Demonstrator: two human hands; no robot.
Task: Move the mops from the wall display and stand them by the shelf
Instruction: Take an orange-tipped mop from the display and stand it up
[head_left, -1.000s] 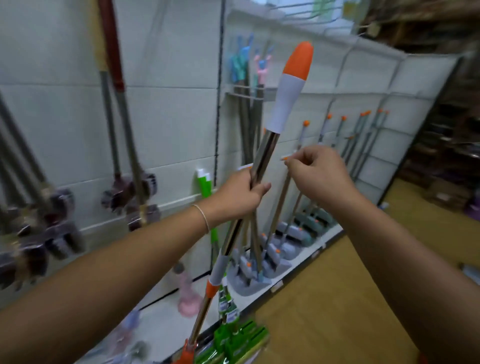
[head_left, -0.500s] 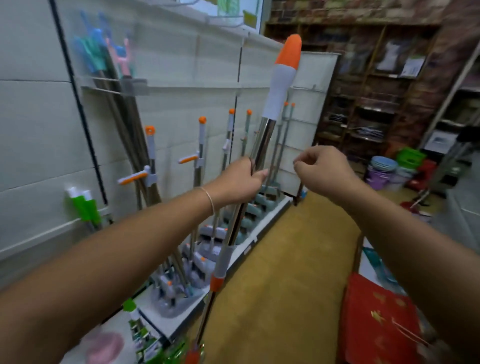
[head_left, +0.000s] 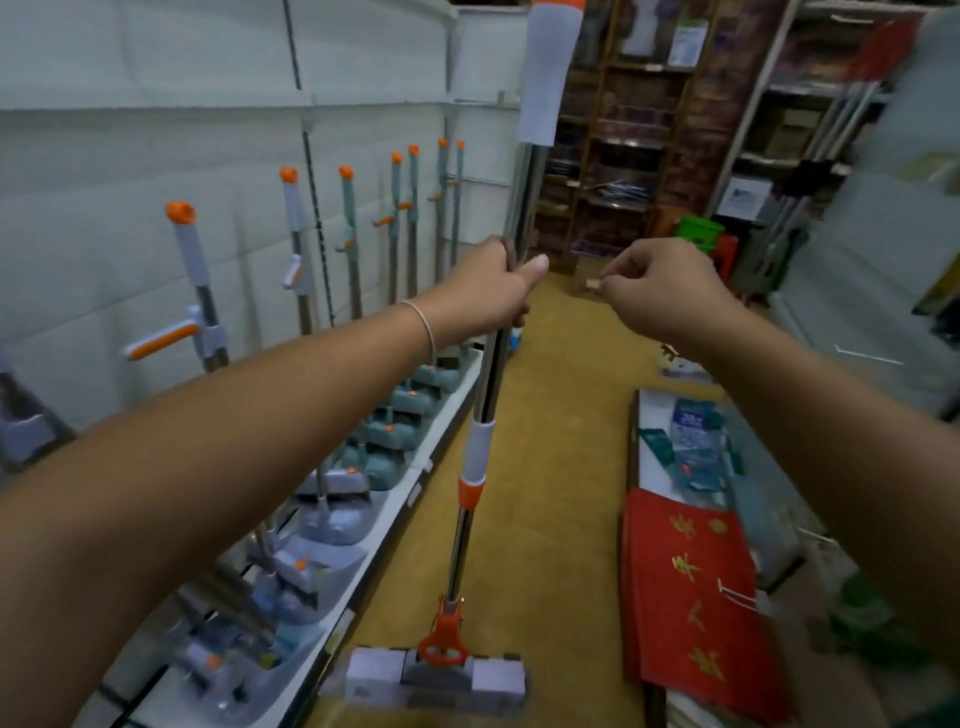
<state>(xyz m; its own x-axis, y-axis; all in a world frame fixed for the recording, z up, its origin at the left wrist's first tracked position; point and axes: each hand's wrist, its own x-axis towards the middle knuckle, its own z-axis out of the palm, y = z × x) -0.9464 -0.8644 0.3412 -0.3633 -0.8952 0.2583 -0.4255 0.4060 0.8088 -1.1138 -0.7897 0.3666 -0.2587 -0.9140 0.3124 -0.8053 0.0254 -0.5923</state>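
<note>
L hand (head_left: 491, 293) wrapped round mop (head_left: 485, 415) pole mid-shaft, thumb out; mop near upright, sponge head below hand, over floor (head_left: 561, 415). R hand (head_left: 662, 288) just right of pole, not touching; fingers curled, pinching small tan bit (head_left: 593, 283). More mops (head_left: 353, 244) left of L hand.

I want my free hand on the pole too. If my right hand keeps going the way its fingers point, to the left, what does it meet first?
Probably the mop pole, just above the left hand gripping it. The right hand is apart from it; depth is unclear.
</note>
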